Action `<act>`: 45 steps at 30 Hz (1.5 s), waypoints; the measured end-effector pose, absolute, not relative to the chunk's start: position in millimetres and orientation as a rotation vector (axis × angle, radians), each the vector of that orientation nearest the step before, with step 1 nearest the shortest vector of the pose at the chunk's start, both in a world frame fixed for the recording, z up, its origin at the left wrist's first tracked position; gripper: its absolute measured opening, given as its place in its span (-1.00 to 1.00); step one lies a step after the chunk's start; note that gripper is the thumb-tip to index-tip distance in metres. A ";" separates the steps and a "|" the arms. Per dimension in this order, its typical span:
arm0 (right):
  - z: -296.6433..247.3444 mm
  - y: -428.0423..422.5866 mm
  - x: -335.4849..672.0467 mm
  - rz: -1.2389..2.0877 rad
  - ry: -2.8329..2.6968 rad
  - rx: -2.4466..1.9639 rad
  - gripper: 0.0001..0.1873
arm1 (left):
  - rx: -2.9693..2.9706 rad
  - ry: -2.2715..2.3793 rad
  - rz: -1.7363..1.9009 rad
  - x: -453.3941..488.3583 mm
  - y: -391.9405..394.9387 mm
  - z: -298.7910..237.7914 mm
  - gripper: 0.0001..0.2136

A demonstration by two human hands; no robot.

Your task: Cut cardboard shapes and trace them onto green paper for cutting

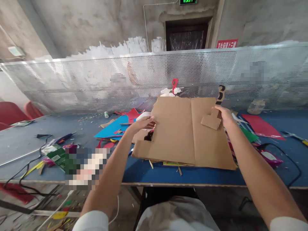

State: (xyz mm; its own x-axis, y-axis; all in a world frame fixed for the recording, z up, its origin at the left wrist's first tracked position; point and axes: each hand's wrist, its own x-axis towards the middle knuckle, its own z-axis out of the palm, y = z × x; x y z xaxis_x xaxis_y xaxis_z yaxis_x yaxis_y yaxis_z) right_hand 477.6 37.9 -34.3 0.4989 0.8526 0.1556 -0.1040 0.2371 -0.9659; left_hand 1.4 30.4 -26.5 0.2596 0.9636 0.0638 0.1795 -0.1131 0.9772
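A large brown cardboard sheet (pixel 173 131) with a vertical crease and a notched left side lies tilted over other materials in front of me. At its left edge, my left hand (pixel 144 124) has its fingers closed on the cardboard. My right hand (pixel 223 115) pinches a smaller cardboard cutout (pixel 211 122) over the sheet's upper right part. That cutout has a wide lower end, and a narrow curved top with black marks stands above my thumb. Some of the right fingers are hidden behind the cardboard.
Blue sheet (pixel 113 126) and red scraps lie left of the cardboard. A green packet (pixel 60 157) and black cables are further left. To the right are a red sheet (pixel 262 126), a purple-and-white object (pixel 270 157) and a cable. A perforated metal screen (pixel 149 73) stands along the back.
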 end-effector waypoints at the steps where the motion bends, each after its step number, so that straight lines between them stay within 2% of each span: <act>1: -30.9 38.3 479.4 0.788 -0.821 -1.171 -0.90 | 1.460 1.056 0.911 8.0 34.6 -34.0 -0.69; 5: -18.2 39.5 484.1 0.805 -0.846 -1.242 -0.88 | 1.250 0.900 1.094 36.9 44.9 -60.6 -0.69; 9: -13.1 42.5 490.4 0.693 -0.858 -1.283 -0.89 | 1.196 0.768 1.116 44.2 50.7 -77.4 -0.67; 16: -15.5 28.5 477.6 0.174 -1.004 -1.195 -0.80 | 1.125 0.832 1.149 26.6 58.8 -89.0 -0.73; 20: -12.8 12.2 430.6 0.565 -1.286 -1.058 -0.74 | 1.094 0.888 1.154 26.1 64.0 -94.8 -0.76; 24: -18.1 8.4 367.7 0.950 -1.412 -1.069 -0.46 | 1.113 0.839 1.195 34.0 63.4 -96.9 -0.74; 29: -37.8 13.6 315.6 1.172 -1.419 -1.114 -0.14 | 1.073 0.852 1.265 47.4 55.4 -93.8 -0.77; 34: -49.1 14.2 308.2 1.156 -1.494 -1.141 0.05 | 1.060 0.896 1.277 52.4 51.7 -91.7 -0.77; 40: -48.6 7.3 309.3 1.037 -1.577 -1.198 -0.07 | 1.069 0.900 1.286 53.5 46.9 -87.9 -0.79; 45: -50.5 13.5 327.9 0.815 -1.597 -1.225 -0.21 | 1.125 0.865 1.259 51.5 47.8 -84.2 -0.75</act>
State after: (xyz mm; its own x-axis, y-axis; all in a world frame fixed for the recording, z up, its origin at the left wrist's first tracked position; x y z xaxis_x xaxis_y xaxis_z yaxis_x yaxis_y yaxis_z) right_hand 327.9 13.5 -50.5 -0.0672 0.9590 0.2753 0.3393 0.2814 -0.8976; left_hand 51.5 47.8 -84.2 0.1435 0.9857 0.0880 -0.2713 -0.0463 0.9614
